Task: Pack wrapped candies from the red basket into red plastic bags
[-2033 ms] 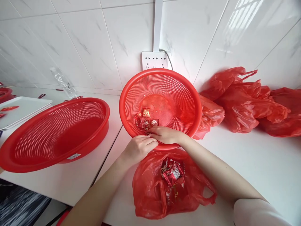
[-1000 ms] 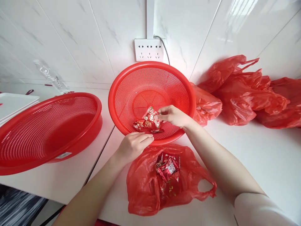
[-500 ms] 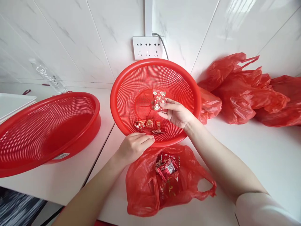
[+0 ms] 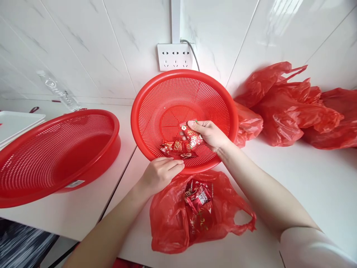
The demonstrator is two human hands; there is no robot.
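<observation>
Over the red basket (image 4: 213,98), your right hand (image 4: 210,134) pinches a red packet (image 4: 193,139), probably light, slick and crushable; best held by its edge. Your left hand (image 4: 158,171) curls at the rim, its grip unclear. Since half a second ago, the packet has dipped and tilted.

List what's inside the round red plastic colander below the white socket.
The colander holds several shiny red packets; the right hand grips another packet over it. Whatever lies beneath packets or hand is covered.
</observation>
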